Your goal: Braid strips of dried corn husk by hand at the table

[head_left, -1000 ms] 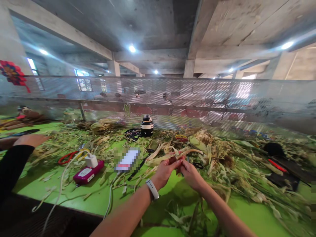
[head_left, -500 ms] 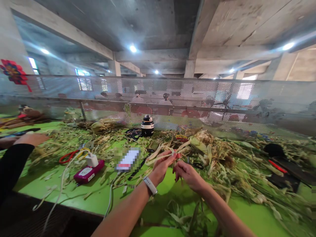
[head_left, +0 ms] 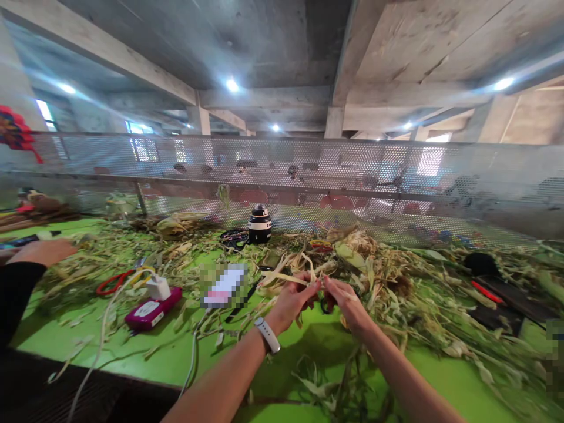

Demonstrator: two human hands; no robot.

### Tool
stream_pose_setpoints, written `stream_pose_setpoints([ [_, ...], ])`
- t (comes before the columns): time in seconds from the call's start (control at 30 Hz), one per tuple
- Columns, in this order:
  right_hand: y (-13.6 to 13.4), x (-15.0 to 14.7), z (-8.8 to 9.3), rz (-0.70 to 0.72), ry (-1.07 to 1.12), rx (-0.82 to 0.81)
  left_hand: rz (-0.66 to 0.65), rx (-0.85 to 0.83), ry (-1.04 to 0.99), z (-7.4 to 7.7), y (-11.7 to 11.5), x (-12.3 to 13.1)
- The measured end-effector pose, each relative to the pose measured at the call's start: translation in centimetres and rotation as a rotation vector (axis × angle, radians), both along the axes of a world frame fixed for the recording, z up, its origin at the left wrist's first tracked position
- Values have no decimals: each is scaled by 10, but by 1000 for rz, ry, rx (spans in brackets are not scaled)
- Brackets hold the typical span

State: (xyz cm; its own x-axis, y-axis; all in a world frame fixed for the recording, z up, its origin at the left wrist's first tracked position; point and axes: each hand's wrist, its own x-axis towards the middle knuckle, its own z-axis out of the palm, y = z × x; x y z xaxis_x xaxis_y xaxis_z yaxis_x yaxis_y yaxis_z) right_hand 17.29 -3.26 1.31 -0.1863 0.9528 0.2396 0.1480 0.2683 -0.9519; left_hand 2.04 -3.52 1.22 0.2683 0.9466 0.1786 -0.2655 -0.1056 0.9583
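Note:
Pale corn husk strips point(head_left: 278, 275) stick up and out to the left from my left hand point(head_left: 288, 302), whose fingers are closed on them. My right hand point(head_left: 346, 301) meets it fingertip to fingertip, pinching the same husk piece. Exactly where the fingers grip is partly hidden. Both hands are held above the green table point(head_left: 315, 341), in front of a heap of dry husks point(head_left: 374, 264). A white band circles my left wrist.
A phone point(head_left: 227, 285) on a cable, a magenta power strip point(head_left: 152, 308) with a white plug, and red-handled scissors point(head_left: 115, 283) lie to the left. A black bottle point(head_left: 259, 226) stands by the perforated metal screen point(head_left: 299, 170). Another person's hand point(head_left: 44, 251) is at far left.
My right hand has come up and left to meet my left fingertips, closing the small gap between them. The husk strips have shifted, one now rising more upright. The view has turned slightly right.

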Motion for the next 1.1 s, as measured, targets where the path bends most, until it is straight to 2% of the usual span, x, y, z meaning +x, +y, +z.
stream_pose_setpoints([
  [0.17, 2, -5, -8, -54, -136, 133, 14, 53, -14, 2, 5, 1],
  [0.37, -3, -13, -9, -70, -224, 254, 191, -27, -64, 6, 10, -2],
  [0.43, -6, -12, -8, -34, -204, 207, 189, -37, -91, 5, 12, -4],
  [0.5, -7, -9, -4, 24, -139, 128, 130, -48, -89, 3, 14, -8],
  [0.67, -6, 3, 11, 123, 284, -149, -60, -111, -73, -4, 17, -10],
  [0.8, 1, 0, 5, 163, 387, -358, -95, -140, -53, -9, 15, -8],
  [0.93, 4, -4, -6, 41, 498, -304, -105, -82, 25, -9, 12, -5],
  [1.0, 3, -3, -6, 95, 542, -287, -140, -51, 75, -9, 10, -4],
  [1.1, 0, 1, -2, 260, 560, -357, -223, -20, 133, -9, 7, -2],
])
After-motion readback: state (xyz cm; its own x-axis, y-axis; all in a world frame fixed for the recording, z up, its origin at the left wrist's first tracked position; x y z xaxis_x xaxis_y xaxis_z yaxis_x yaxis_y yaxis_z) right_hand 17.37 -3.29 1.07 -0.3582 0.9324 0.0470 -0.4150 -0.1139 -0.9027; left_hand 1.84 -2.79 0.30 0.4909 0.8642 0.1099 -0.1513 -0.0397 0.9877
